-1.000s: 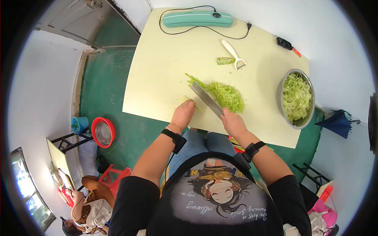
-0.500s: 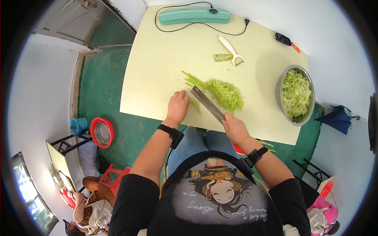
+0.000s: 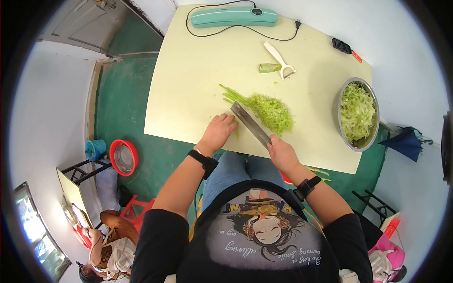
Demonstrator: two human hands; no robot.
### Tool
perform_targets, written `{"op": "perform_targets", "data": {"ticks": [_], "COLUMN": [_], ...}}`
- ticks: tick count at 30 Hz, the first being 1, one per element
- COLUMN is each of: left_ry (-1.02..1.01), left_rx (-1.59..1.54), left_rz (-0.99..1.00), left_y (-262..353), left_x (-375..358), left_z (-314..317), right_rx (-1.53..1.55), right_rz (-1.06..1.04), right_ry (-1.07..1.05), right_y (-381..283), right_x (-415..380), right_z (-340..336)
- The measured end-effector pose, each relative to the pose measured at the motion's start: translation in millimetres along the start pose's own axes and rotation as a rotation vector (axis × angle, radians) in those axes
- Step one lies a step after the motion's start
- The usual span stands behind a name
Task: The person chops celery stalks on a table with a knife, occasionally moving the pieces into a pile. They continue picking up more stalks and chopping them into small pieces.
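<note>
My right hand (image 3: 283, 153) is wrapped round the handle of a kitchen knife (image 3: 251, 124), its broad blade slanting up and left over the table. My left hand (image 3: 219, 132) lies left of the blade, fingers bent and closed over a green vegetable piece (image 3: 237, 130) that they mostly hide. Just beyond the blade is a heap of finely chopped green vegetable (image 3: 274, 115). Thin green strips (image 3: 232, 95) join the heap on its left. Farther back, a white peeler (image 3: 280, 59) lies against a short green vegetable chunk (image 3: 269, 68).
A metal bowl (image 3: 337, 113) of shredded pale-green vegetable stands at the table's right edge. A teal corded appliance (image 3: 234, 17) and a black object (image 3: 341, 45) lie at the back. A red basin (image 3: 136, 158) is on the floor at left. Other people are at the lower corners.
My left hand has moved right and slightly nearer me, onto the green piece that lay beside it. The knife and my right hand have hardly moved.
</note>
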State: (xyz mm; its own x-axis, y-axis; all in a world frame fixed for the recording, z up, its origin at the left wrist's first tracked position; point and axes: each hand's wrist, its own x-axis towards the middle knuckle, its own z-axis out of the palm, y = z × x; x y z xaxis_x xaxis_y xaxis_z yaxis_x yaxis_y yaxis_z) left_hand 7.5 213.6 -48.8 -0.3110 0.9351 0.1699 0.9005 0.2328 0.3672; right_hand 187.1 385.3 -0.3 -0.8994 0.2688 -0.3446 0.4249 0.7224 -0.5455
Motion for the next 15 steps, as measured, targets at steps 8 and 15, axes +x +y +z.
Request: {"op": "perform_targets", "data": {"ticks": [8,15], "left_ry": [0.092,0.145], "left_rx": [-0.042,-0.001], "left_rz": [-0.339,-0.211], "left_y": [-3.6,-2.8], "left_x": [9.4,-2.2], "left_z": [21.2,22.1], "right_rx": [-0.002,-0.138], "right_rz": [-0.032,-0.142], "right_ry": [0.031,-0.007], "right_y": [2.9,3.7], "right_x": [2.8,10.7], "right_z": [-6.2,-12.9]}}
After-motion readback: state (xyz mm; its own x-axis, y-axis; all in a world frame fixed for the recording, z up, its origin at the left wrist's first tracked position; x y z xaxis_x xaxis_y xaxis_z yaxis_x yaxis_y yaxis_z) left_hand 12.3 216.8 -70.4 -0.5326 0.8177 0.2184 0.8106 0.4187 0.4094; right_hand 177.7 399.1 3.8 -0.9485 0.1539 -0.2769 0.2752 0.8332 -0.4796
